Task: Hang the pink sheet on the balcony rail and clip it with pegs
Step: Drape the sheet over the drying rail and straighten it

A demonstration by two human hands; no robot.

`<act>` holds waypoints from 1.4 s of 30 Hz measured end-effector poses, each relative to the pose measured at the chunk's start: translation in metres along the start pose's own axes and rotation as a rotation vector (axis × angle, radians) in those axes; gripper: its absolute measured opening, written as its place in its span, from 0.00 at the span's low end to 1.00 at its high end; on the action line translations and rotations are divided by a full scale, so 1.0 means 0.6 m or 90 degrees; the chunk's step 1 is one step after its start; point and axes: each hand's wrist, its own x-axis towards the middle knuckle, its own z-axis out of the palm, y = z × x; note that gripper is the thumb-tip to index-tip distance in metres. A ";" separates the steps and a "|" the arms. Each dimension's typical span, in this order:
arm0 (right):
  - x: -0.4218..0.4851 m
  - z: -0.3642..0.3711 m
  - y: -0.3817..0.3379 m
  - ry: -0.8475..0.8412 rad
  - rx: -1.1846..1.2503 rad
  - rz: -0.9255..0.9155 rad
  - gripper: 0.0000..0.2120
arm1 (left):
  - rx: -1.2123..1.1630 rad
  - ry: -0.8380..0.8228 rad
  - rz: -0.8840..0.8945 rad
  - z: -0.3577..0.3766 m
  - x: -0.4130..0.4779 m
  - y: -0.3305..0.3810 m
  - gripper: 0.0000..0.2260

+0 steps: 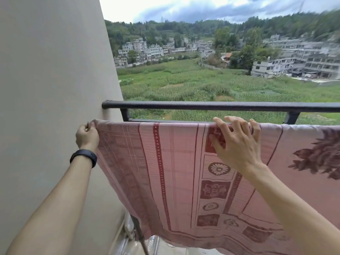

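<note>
The pink sheet (176, 162), patterned with dark red bands and flowers, hangs draped over a lower bar just below the black balcony rail (202, 106). My left hand (87, 136) pinches the sheet's left top corner beside the wall. Along the top fold, near the middle, my right hand (237, 142) has its fingers spread and hooked over the edge while the thumb presses the cloth from the front. No pegs are in view.
A beige wall (51, 89) closes off the left side, meeting the rail's end. Black brackets (292, 117) join the rail to the lower bar. Beyond lie green fields and buildings. The balcony floor (165, 247) shows below the sheet's hem.
</note>
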 end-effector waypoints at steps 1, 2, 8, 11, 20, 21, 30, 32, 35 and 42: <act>-0.004 -0.001 0.011 0.009 0.000 -0.010 0.27 | 0.030 0.043 0.000 0.006 -0.017 0.007 0.17; -0.008 -0.001 0.019 0.016 -0.001 -0.014 0.28 | 0.054 0.101 0.016 0.013 -0.039 0.016 0.18; -0.031 -0.012 0.100 0.050 0.020 0.067 0.26 | 0.269 -0.029 0.667 0.110 -0.258 0.043 0.18; -0.046 -0.025 0.180 0.035 0.037 0.123 0.24 | 0.311 -0.191 0.806 0.188 -0.392 0.071 0.19; -0.134 -0.109 0.518 0.013 -0.019 0.219 0.20 | 0.336 -0.331 0.889 0.383 -0.749 0.182 0.17; -0.148 -0.122 0.555 0.003 -0.025 0.227 0.20 | 0.335 -0.335 0.898 0.401 -0.783 0.188 0.18; -0.226 -0.203 0.822 0.003 -0.010 0.363 0.20 | 0.319 -0.423 0.925 0.552 -1.029 0.244 0.18; -0.236 -0.219 0.872 0.054 0.045 0.496 0.22 | 0.321 -0.435 0.946 0.571 -1.071 0.260 0.18; -0.246 -0.243 0.933 0.100 0.097 0.646 0.31 | 0.305 -0.458 0.975 0.595 -1.124 0.284 0.20; -0.269 -0.285 0.973 0.103 0.086 0.537 0.19 | 0.293 -0.460 1.033 0.621 -1.223 0.308 0.21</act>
